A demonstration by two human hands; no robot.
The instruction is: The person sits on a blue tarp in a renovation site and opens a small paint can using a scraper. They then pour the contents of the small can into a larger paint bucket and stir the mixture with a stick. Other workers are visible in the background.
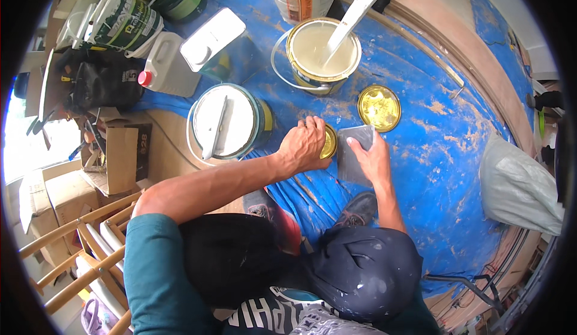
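My left hand (302, 146) is closed round a small tin (329, 142) with a gold-coloured top, whose side is mostly hidden by the fingers. Right beside it, my right hand (375, 159) grips a grey, flat, rectangular plate (353, 162) along its edge, thumb on its face. Whether the plate touches the tin I cannot tell. Just beyond my right hand lies a round gold lid (379, 108) on the blue sheet. Farther off stands a large open can (300, 51) of pale liquid, with a whitish stick (354, 19) leaning out of it.
To the left, a white-lidded bucket (207, 115) carries a flat tool (219, 127). Behind it are white jugs (171, 64) and green tubs (126, 22). Cardboard boxes (123, 160) and a wooden rack (78, 257) stand at left. A whitish sack (520, 184) lies at right on the blue sheet (433, 202).
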